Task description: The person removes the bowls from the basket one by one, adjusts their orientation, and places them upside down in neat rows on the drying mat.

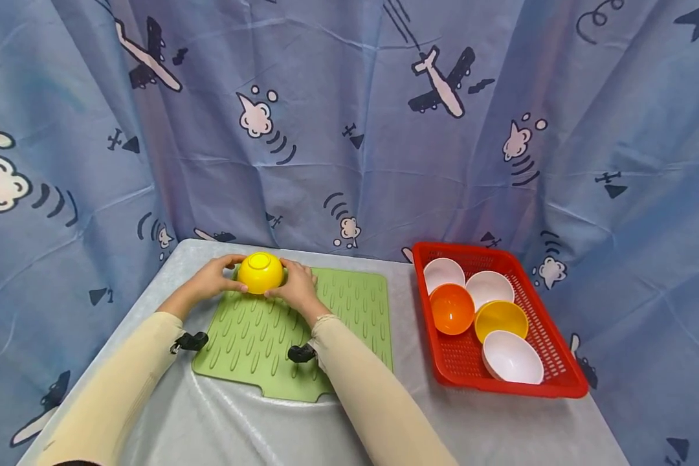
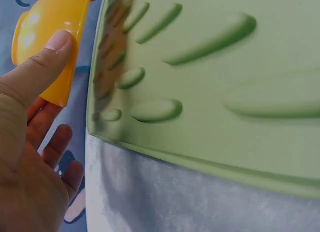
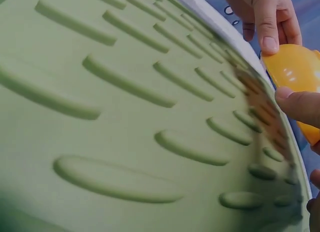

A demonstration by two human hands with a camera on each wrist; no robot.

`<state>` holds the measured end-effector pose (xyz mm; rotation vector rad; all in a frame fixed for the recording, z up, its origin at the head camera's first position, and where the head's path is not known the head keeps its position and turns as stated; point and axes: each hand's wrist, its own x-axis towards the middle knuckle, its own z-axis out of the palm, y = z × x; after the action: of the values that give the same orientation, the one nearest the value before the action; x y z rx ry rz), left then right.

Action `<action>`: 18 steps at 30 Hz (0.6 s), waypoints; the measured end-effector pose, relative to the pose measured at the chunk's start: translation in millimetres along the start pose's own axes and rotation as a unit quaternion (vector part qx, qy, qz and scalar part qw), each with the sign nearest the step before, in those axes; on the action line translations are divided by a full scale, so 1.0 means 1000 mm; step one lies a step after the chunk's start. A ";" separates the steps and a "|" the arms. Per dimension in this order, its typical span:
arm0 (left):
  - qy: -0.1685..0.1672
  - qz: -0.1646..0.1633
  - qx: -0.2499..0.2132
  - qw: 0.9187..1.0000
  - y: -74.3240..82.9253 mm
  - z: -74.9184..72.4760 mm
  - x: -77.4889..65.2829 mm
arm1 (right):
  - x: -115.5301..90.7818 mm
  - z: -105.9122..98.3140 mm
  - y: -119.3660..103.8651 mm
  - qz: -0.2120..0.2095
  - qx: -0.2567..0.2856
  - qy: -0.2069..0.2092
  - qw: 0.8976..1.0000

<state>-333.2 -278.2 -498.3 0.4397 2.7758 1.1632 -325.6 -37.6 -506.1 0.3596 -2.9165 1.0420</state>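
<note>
Both hands hold a yellow bowl upside down, its foot ring facing up, over the far left part of a green drying mat with raised ridges. My left hand grips the bowl's left side, and the left wrist view shows its thumb lying on the outer wall of the bowl. On the opposite side my right hand pinches the rim. In both wrist views a gap shows between rim and mat, and the mat carries the bowl's shadow.
To the right stands a red plastic basket. In it lie several bowls: white ones, an orange one and a yellow one. A pale cloth covers the table. Behind it hangs a blue patterned curtain.
</note>
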 end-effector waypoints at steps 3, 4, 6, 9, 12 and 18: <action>-0.004 0.004 0.009 1.000 -0.004 0.002 0.001 | 0.002 0.006 0.001 0.002 -0.017 -0.004 1.000; -0.007 0.005 0.012 1.000 -0.005 0.003 0.002 | 0.002 0.009 0.001 0.004 -0.023 -0.006 1.000; -0.009 0.007 0.014 1.000 -0.008 0.004 0.003 | 0.002 0.012 0.001 0.009 -0.031 -0.003 0.999; -0.007 0.009 0.016 1.000 -0.010 0.005 0.006 | 0.004 0.016 0.001 0.015 -0.045 0.005 0.999; -0.007 0.014 0.018 1.000 -0.013 0.005 0.007 | 0.002 0.021 0.000 0.021 -0.049 0.014 0.999; -0.019 0.012 0.022 1.000 -0.018 0.005 0.010 | 0.001 0.023 -0.002 0.026 -0.053 0.010 0.998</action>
<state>-345.8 -284.2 -514.1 0.4942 2.7747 1.0894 -325.1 -54.1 -522.4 0.2682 -2.9622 0.8878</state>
